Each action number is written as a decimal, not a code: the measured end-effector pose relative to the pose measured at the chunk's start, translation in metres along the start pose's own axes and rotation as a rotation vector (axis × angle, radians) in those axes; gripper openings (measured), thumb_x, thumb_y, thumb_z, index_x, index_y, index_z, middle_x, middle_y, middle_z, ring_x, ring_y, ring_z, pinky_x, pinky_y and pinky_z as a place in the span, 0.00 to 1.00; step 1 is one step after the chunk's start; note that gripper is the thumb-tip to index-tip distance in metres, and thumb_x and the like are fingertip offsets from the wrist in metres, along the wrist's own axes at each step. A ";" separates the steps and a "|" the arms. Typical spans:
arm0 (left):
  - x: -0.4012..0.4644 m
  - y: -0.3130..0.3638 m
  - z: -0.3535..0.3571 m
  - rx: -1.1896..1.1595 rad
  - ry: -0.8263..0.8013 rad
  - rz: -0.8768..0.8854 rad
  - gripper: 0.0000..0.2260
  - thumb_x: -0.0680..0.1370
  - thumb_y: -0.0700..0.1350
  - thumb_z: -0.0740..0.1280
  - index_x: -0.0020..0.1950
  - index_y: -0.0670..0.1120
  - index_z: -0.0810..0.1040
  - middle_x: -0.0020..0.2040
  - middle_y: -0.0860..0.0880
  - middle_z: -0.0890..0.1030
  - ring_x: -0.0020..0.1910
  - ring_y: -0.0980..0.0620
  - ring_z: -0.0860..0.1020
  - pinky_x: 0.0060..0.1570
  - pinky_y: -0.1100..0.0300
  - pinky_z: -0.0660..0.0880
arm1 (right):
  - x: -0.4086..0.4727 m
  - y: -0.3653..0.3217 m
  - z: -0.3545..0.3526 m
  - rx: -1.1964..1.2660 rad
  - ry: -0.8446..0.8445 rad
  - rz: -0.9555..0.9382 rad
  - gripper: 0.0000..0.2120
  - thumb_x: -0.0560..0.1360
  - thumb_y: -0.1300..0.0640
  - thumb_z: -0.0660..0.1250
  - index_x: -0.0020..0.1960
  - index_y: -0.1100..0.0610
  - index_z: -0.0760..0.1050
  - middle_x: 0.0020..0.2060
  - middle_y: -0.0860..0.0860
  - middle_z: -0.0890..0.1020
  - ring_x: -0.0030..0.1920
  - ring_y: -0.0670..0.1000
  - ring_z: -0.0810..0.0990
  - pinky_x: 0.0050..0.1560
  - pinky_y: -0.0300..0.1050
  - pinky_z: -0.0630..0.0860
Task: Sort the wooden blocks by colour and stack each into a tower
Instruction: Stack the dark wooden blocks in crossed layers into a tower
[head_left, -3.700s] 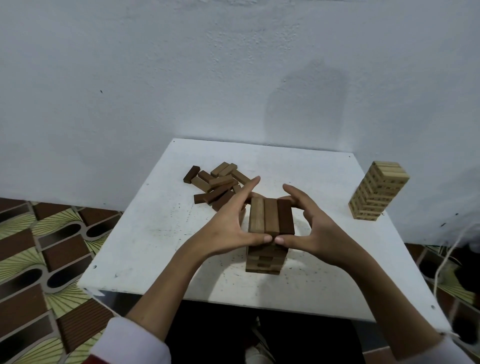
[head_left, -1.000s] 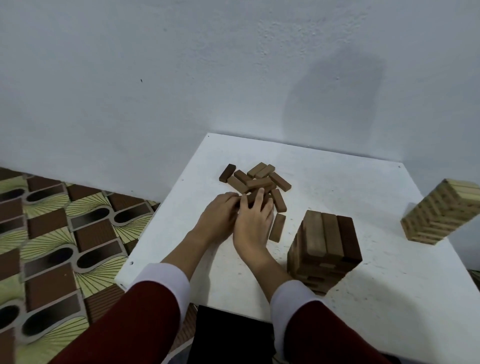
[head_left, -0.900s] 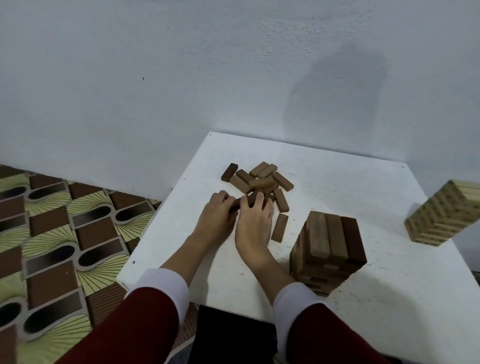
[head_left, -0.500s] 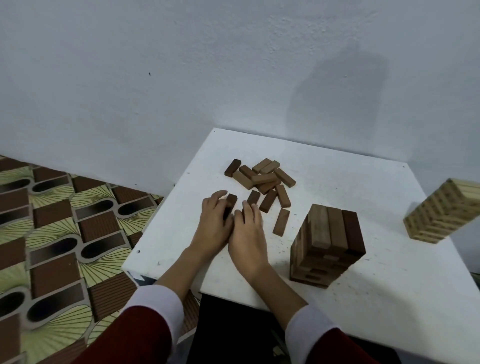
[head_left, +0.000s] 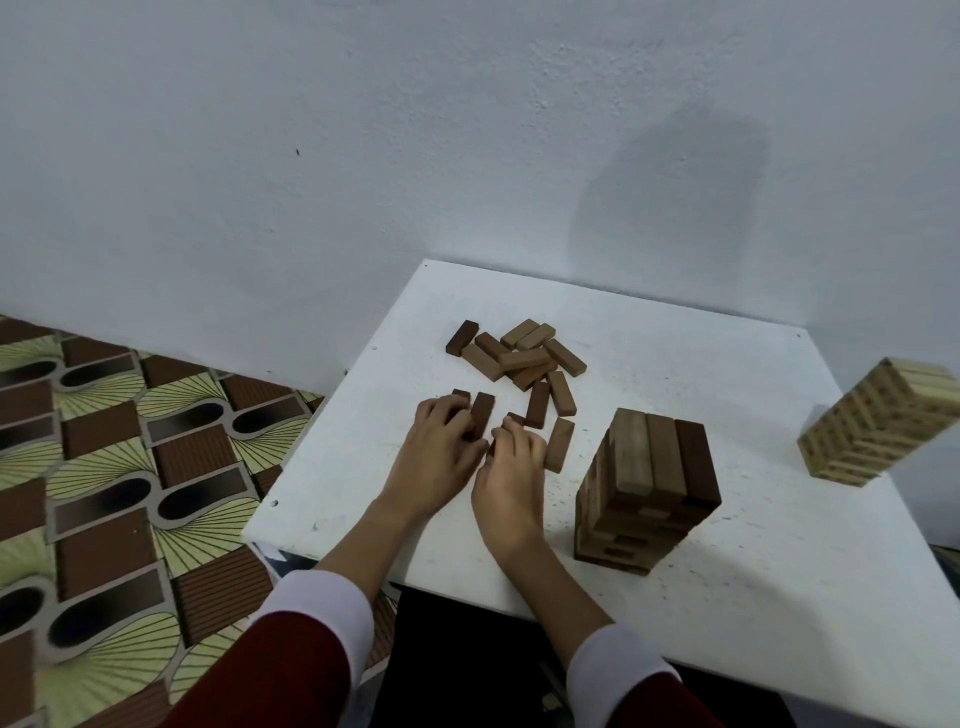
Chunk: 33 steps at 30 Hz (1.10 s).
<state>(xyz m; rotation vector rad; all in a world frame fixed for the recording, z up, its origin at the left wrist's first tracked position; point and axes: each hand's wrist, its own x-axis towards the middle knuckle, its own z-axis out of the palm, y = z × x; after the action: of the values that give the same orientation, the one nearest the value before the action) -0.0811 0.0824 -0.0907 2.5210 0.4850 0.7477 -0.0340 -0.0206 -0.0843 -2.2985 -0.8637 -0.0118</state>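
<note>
A white table (head_left: 779, 587) carries a brown block tower (head_left: 647, 483) at centre right and a pale block tower (head_left: 878, 421) at the far right edge. A loose pile of brown blocks (head_left: 519, 356) lies at the back left. My left hand (head_left: 439, 452) curls its fingers round dark brown blocks (head_left: 482, 410) near the table's left edge. Beside it, thumb to thumb, my right hand (head_left: 511, 478) has its fingers curled over a small dark block (head_left: 515, 418). Two more single blocks (head_left: 560, 444) lie just right of my right hand.
A pale wall rises right behind the table. A patterned brown and green floor (head_left: 130, 467) lies to the left, below the table's edge. Red sleeves with white cuffs cover both forearms near the bottom of the view.
Both hands left the brown tower, went to the loose pile and drew a few dark blocks back toward the table's left front. The fingers have closed on those blocks.
</note>
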 end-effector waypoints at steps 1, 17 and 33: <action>-0.001 0.001 -0.001 -0.029 0.013 -0.019 0.07 0.75 0.44 0.69 0.44 0.40 0.74 0.59 0.46 0.74 0.60 0.49 0.67 0.54 0.60 0.69 | 0.000 0.000 -0.001 0.006 0.005 -0.003 0.18 0.77 0.67 0.57 0.67 0.63 0.68 0.71 0.55 0.66 0.70 0.52 0.59 0.70 0.42 0.60; -0.004 0.002 -0.020 -0.466 -0.153 -0.273 0.24 0.64 0.47 0.69 0.60 0.50 0.73 0.57 0.53 0.71 0.57 0.53 0.70 0.49 0.71 0.67 | -0.003 -0.001 -0.011 0.323 -0.078 0.140 0.33 0.69 0.73 0.57 0.72 0.58 0.59 0.68 0.53 0.66 0.70 0.50 0.58 0.69 0.49 0.64; -0.004 -0.006 -0.038 -0.505 -0.453 -0.215 0.41 0.62 0.39 0.77 0.70 0.56 0.64 0.58 0.52 0.72 0.57 0.55 0.72 0.45 0.66 0.77 | 0.000 0.003 -0.014 0.245 -0.187 -0.009 0.32 0.66 0.63 0.71 0.68 0.56 0.65 0.59 0.51 0.71 0.60 0.50 0.66 0.56 0.40 0.68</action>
<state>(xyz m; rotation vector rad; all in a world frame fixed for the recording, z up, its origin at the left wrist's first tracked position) -0.1074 0.0979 -0.0669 2.0308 0.3444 0.1704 -0.0288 -0.0306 -0.0748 -2.0886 -0.9147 0.2936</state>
